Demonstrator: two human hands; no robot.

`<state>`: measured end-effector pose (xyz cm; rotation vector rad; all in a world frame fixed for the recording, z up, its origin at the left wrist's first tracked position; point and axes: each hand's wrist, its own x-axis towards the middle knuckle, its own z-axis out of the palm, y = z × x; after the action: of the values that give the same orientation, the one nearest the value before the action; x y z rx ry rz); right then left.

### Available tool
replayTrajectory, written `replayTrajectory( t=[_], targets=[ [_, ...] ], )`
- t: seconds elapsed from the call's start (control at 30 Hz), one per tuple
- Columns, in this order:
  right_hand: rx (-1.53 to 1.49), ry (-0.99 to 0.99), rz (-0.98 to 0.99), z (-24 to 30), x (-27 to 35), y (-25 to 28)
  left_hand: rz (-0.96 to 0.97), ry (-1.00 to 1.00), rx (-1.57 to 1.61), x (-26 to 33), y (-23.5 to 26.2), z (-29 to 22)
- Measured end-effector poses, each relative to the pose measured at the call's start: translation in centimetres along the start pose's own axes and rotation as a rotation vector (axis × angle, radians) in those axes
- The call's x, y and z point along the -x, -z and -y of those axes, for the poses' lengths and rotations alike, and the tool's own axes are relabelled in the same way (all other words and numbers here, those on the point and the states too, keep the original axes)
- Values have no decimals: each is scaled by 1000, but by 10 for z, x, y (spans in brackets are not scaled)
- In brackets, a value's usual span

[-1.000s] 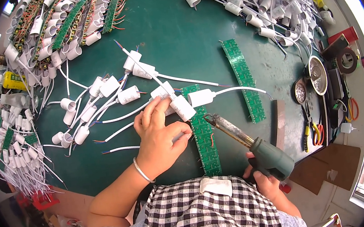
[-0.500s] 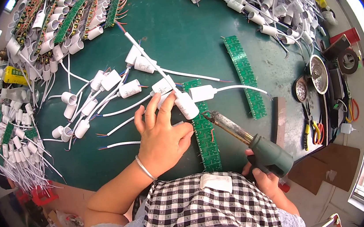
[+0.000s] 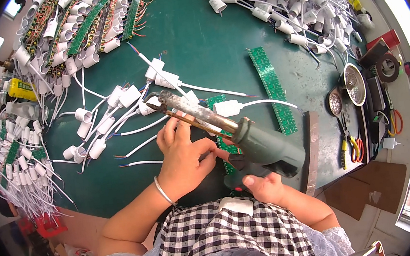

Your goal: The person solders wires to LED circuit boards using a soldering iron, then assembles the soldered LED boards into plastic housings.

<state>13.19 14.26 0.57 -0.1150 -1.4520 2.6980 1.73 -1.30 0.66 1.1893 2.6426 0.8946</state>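
Observation:
My right hand [image 3: 266, 189] grips a dark green soldering gun [image 3: 272, 148], whose worn metal barrel points up and left, with a dark bent tip. My left hand [image 3: 183, 158] is curled just below the barrel, its thumb close to my right fingers; the barrel hides some fingertips and whatever they hold. Between the hands and the gun, part of a white plastic cylinder [image 3: 209, 127] shows. Beneath lies a green circuit board strip [image 3: 216, 99], mostly covered. A white socket with a cable [image 3: 228, 108] rests across it.
Loose white sockets [image 3: 129, 96] with cables lie to the left. Another board strip [image 3: 273, 88] and a flat bar [image 3: 312, 151] are to the right. Socket heaps [image 3: 297, 8] fill the far right and left. Metal bowls [image 3: 354, 85] and pliers [image 3: 344, 156] sit at the right edge.
My right hand has brought the soldering gun up and left, so its barrel now passes over my left fingers and hides the white cylinder. My left hand has hardly moved.

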Motion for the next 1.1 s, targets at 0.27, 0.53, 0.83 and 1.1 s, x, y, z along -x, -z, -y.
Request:
replayTrajectory(
  t=[0.27, 0.53, 0.83, 1.1],
  targets=[
    [103, -65, 63, -3, -1, 5, 18, -6, 74, 0, 3, 6],
    [67, -9, -105, 3, 16, 10, -58, 24, 72, -5, -9, 5],
    [455, -64, -240, 33, 89, 41, -44, 61, -3, -11, -7, -1],
    [929, -193, -210, 34, 108, 48, -73, 22, -61, -13, -10, -1]
  ],
)
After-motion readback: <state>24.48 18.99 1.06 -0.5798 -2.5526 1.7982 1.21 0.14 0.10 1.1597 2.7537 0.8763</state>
